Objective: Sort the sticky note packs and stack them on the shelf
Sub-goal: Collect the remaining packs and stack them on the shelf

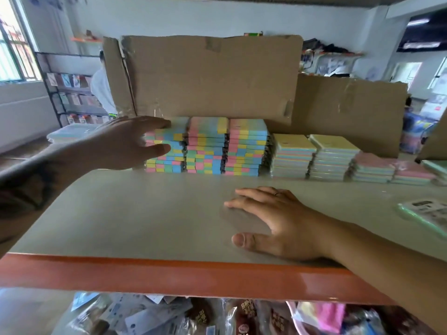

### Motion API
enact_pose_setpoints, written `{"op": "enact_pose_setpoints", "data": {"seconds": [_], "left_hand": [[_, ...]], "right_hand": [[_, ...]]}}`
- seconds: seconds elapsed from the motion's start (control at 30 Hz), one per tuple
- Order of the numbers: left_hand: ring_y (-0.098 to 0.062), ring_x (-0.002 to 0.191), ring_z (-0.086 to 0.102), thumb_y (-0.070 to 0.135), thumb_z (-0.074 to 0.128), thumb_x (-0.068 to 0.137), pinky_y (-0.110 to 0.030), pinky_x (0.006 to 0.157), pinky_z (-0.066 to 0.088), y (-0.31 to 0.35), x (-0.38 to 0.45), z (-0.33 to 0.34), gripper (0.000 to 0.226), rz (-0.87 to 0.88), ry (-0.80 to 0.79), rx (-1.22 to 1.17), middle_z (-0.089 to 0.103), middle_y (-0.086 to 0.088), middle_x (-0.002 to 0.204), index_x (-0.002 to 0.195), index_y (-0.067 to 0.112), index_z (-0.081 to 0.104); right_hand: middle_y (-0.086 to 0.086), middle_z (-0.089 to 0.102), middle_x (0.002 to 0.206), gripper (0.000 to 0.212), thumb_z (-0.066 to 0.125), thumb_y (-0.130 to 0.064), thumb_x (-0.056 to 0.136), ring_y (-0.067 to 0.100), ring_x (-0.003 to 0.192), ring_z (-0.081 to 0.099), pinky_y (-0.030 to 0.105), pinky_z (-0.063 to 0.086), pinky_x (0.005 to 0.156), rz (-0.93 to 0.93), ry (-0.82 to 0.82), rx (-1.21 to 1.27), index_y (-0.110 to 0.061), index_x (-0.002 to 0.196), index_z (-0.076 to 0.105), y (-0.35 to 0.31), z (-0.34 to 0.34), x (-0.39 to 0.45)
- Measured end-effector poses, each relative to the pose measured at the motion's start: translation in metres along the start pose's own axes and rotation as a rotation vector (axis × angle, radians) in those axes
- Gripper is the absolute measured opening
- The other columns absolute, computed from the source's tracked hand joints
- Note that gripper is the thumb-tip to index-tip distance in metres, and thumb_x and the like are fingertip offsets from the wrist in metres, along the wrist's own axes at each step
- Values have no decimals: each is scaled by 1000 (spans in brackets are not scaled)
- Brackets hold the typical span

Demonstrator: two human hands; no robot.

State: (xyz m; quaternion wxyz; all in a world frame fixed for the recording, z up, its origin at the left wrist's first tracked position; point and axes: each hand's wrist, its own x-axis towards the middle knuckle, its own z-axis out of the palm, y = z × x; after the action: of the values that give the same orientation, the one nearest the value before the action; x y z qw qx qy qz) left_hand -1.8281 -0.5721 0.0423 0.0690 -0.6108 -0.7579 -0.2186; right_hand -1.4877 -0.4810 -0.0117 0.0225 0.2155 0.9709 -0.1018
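A tall sheet of brown cardboard [212, 78] stands upright at mid-frame. To its right, a lower cardboard panel [350, 112] leans beside it, partly behind it. Left of the tall sheet, a black wire display rack [70, 88] holds small packaged cards, and a person in white [102, 89] stands between the two. Far left of the sheet is a barred window [17, 44]. Well below it lie jumbled plastic packets [217, 315].

Pack stacks [208, 146] on shelf [150, 213], before cardboard [212, 78].
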Motion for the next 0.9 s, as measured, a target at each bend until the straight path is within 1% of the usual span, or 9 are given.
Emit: {"op": "enact_pose_setpoints", "data": {"seconds": [0.07,0.13,0.33,0.4,0.47,0.6,0.73,0.83,0.9], "left_hand": [[-26,137,48,80,45,81,-40,111,37,1,-4,1,83,22,-4,104,46,6,156,153,38,41],[-27,140,44,83,38,77,-44,114,35,2,-4,0,89,11,-5,129,43,6,158,154,39,38],[-27,130,54,70,58,89,-44,111,39,0,0,2,75,-30,-48,87,41,6,159,155,42,35],[-25,141,44,75,56,86,-44,118,32,1,-3,1,81,-40,-51,103,35,8,163,156,42,32],[-19,151,28,82,45,79,-41,122,20,10,-7,0,91,-25,-30,149,29,9,165,158,39,29],[-14,153,20,80,36,81,-34,122,11,52,-22,5,88,28,22,197,29,11,165,158,39,29],[-11,151,22,83,28,83,-41,126,10,101,-30,19,87,75,38,217,34,11,163,158,38,31],[-5,150,22,80,34,86,-36,124,9,147,-35,32,81,82,42,161,36,13,161,156,38,35],[-5,145,27,73,46,91,-33,121,15,183,-37,44,73,91,46,115,41,12,158,153,35,41]], "right_hand": [[-21,6,169,83,30,-88,82,1,154,3,35,5,126,2,-4,-8,-54,157,18,-1,-1,0],[-22,6,169,83,29,-89,81,0,153,3,35,5,126,2,-6,-10,-56,156,17,0,0,0],[-20,9,169,83,28,-91,80,2,154,6,37,7,126,-3,6,-10,-57,155,16,4,3,2],[-20,9,170,83,27,-91,80,2,154,5,38,7,126,-14,5,-14,-57,155,16,4,3,2],[-19,7,170,84,28,-91,80,1,154,4,38,6,126,-22,-7,-1,-56,156,16,5,2,0],[-19,3,171,92,23,-96,75,4,156,0,44,4,127,-46,-39,17,-56,157,13,9,-1,-1],[-16,3,171,89,22,-91,78,6,156,2,44,3,127,-55,-37,27,-52,159,16,17,-8,-13],[-15,14,170,87,24,-87,79,6,155,10,40,8,126,-80,8,2,-48,157,25,39,-21,-41],[-15,26,165,91,24,-88,74,10,153,20,41,14,125,-79,42,-31,-45,153,35,63,-31,-63]]}}
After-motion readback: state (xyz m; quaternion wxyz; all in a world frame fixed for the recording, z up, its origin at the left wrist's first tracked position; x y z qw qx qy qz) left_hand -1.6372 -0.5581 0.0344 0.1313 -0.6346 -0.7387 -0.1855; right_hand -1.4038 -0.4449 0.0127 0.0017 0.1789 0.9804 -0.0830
